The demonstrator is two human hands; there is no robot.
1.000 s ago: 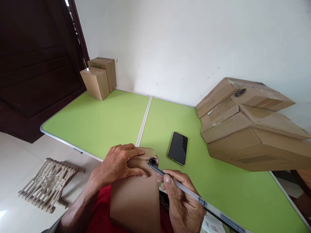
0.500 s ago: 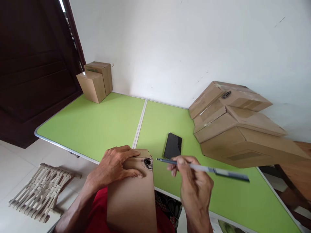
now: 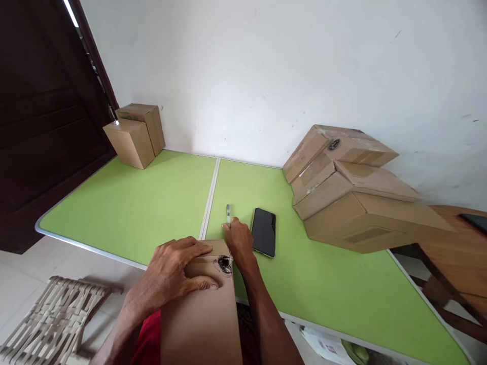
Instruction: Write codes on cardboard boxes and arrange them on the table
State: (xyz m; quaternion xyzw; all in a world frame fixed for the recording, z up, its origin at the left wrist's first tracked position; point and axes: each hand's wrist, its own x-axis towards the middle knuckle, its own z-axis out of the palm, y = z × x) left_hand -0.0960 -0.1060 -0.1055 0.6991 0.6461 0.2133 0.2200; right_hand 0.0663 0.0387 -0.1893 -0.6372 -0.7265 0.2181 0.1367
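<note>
A small cardboard box (image 3: 201, 314) rests on my lap against the near edge of the green table (image 3: 152, 203); its top corner bears a black scribbled hole. My left hand (image 3: 171, 271) lies over that upper end, fingers curled on the edge, holding the box. My right hand (image 3: 238, 243) reaches over the table just beyond the box, closed on a pen (image 3: 228, 214) whose end sticks up past the fingers. A black phone (image 3: 264, 231) lies face up right beside that hand.
Two small cardboard boxes (image 3: 135, 134) stand at the table's far left corner by a dark door. A pile of larger flattened boxes (image 3: 350, 187) sits at the right. A woven stool (image 3: 49, 314) is on the floor at left, a wooden table (image 3: 460, 243) at right.
My right hand lifted the pen off the box's corner and swung it forward to the table beside the phone. The left hand stayed on the box.
</note>
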